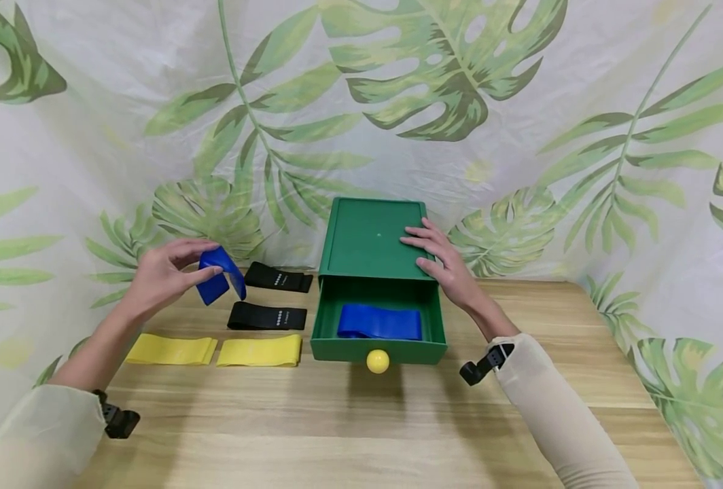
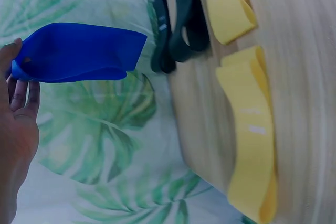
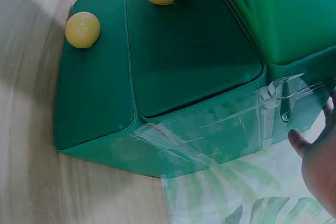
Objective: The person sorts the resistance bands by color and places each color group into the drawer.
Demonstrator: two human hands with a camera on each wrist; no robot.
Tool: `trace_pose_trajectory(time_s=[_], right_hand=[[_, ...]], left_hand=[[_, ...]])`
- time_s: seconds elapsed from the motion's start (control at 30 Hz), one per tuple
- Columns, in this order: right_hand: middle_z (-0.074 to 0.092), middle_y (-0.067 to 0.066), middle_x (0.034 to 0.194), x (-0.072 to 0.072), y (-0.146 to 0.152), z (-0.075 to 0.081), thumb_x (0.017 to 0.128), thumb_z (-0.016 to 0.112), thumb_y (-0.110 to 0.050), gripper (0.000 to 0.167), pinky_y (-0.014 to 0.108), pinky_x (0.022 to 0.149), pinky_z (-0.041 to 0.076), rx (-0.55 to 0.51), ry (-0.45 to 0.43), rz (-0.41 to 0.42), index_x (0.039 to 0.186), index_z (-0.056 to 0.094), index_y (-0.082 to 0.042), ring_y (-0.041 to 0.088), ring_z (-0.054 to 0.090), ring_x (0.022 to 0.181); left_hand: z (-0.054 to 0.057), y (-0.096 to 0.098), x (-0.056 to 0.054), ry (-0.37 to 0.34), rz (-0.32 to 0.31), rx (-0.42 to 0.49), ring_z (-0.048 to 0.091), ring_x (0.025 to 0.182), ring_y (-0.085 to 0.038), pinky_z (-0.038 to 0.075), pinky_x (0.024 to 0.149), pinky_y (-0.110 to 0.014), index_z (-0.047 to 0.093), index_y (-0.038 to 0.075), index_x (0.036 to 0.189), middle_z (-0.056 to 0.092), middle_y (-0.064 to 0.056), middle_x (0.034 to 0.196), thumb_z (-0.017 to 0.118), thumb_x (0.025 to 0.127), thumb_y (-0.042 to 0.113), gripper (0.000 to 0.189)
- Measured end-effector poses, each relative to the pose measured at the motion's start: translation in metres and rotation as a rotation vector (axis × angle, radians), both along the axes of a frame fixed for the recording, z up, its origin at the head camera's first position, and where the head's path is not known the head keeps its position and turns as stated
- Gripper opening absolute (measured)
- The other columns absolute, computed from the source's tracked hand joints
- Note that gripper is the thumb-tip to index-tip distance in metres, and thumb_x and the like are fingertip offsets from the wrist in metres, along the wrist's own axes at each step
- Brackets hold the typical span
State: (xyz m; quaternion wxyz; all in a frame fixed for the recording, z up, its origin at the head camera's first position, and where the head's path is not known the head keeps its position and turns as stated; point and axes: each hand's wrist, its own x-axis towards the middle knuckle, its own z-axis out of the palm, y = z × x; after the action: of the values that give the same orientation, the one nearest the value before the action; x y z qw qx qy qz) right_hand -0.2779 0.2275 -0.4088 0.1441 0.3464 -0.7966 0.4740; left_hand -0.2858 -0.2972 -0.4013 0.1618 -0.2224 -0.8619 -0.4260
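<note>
Raised above the left side of the table, my left hand (image 1: 160, 275) pinches a blue resistance band (image 2: 84, 51) between thumb and fingers. The band hangs folded and bent in the head view, its loop bulging in the left wrist view. My right hand (image 1: 450, 272) rests on the right edge of a green drawer cabinet (image 1: 367, 238), fingers spread over its top. The cabinet's top drawer (image 1: 343, 350) is pulled out, and a second blue resistance band (image 1: 380, 321) lies flat inside. A round yellow knob (image 1: 378, 361) sticks out from the drawer front.
Two black resistance bands (image 1: 260, 316) lie left of the cabinet, one behind the other. Nearer the front are two yellow resistance bands (image 1: 257, 351) side by side. Lower drawers with yellow knobs (image 3: 82, 30) are closed. A leaf-print cloth (image 1: 288, 81) hangs behind the wooden table (image 1: 276, 428).
</note>
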Motion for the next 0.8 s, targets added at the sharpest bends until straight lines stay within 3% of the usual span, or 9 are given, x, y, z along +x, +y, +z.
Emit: trace_pose_trajectory(time_s=[0.2,0.43,0.8], right_hand=[[0.048,0.019,0.160,0.001,0.000,0.002,0.104,0.052,-0.004,0.042,0.059,0.131,0.007,0.017,0.004,-0.008,0.145,0.062,0.000,0.035,0.014,0.163],[0.048,0.020,0.159,0.002,0.001,0.001,0.104,0.053,-0.004,0.042,0.062,0.130,0.006,0.003,0.006,0.008,0.145,0.062,0.000,0.037,0.013,0.163],[0.048,0.017,0.160,0.003,0.001,0.001,0.106,0.051,-0.009,0.042,0.061,0.130,0.006,0.007,0.005,0.002,0.146,0.062,-0.002,0.036,0.013,0.163]], left_hand=[[0.023,0.016,0.009,-0.003,-0.068,0.058,0.066,0.110,0.005,0.050,0.096,-0.010,0.074,-0.004,0.126,0.069,-0.019,0.127,0.082,0.087,-0.009,0.041],[0.049,0.037,0.025,0.023,-0.117,0.089,0.069,0.113,-0.002,0.051,0.098,-0.014,0.075,-0.001,0.126,0.071,0.003,0.127,0.082,0.088,-0.008,0.039],[0.081,0.065,0.043,0.085,-0.225,0.140,0.069,0.118,-0.010,0.055,0.097,-0.022,0.074,-0.004,0.127,0.070,-0.001,0.128,0.077,0.086,-0.017,0.043]])
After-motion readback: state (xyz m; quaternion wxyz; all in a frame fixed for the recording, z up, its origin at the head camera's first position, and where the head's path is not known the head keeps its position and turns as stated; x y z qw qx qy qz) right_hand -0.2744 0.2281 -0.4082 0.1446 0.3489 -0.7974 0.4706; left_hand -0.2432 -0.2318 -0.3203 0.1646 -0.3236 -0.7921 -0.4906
